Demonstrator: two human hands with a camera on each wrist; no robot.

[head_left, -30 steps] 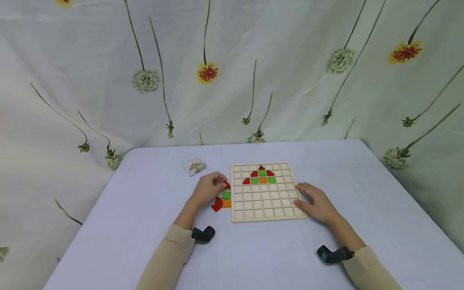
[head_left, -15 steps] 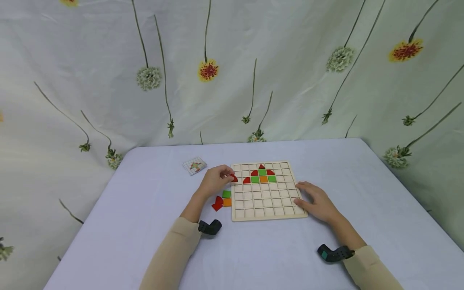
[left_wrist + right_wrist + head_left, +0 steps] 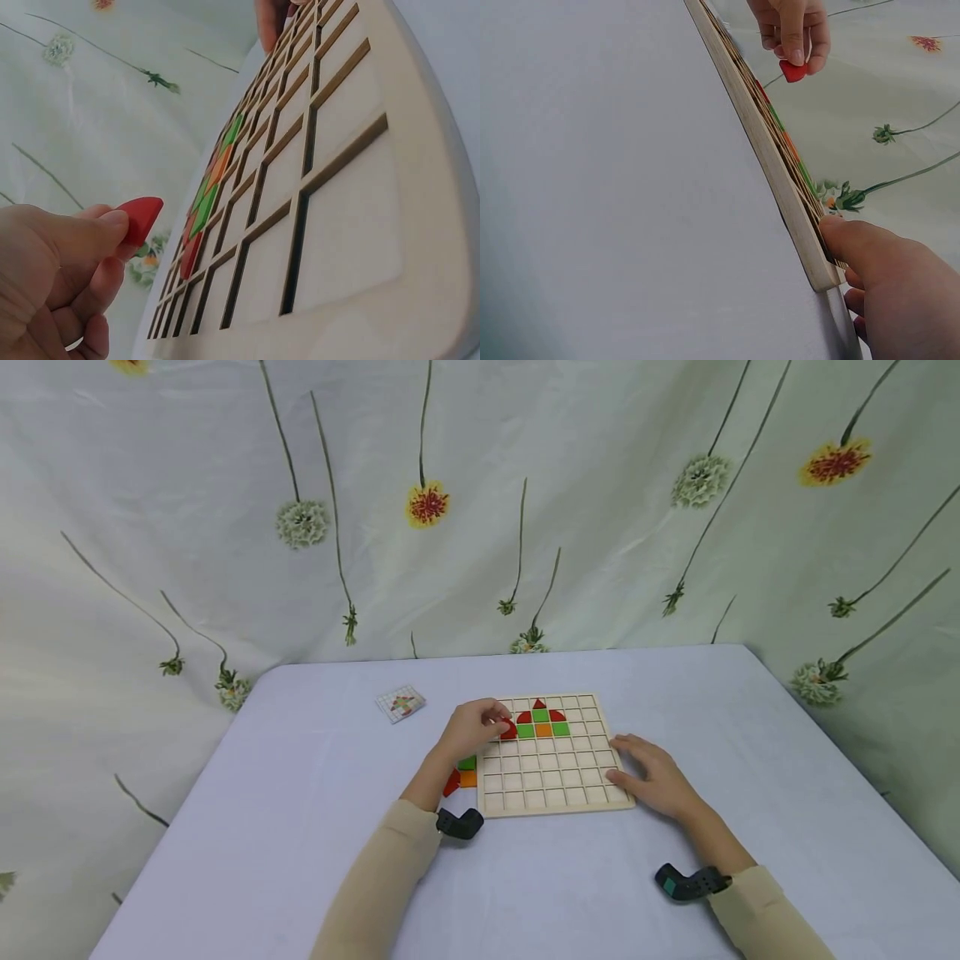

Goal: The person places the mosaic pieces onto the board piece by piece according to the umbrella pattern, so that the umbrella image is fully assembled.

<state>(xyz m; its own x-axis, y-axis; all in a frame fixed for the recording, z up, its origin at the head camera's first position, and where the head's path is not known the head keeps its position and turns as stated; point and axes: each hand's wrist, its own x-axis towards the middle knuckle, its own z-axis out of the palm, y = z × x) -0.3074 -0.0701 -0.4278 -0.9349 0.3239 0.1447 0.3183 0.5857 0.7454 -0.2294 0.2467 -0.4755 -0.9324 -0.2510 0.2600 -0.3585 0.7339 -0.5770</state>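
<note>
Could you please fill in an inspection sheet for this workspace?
Surface: table under a pale cloth.
Job's things: wooden grid board with coloured pieces set in its cells; picture card apart, to its left.
Clutter: loose pieces beside the board's left edge, partly hidden.
Hands: left hand pinches a red piece above the board; right hand rests at the board's right edge.
Cables: nothing seen.
Surroundings: floral backdrop behind the table.

Beige slvs (image 3: 378, 881), blk wrist cams (image 3: 461, 824); R one w/ grn patch (image 3: 670, 886).
</note>
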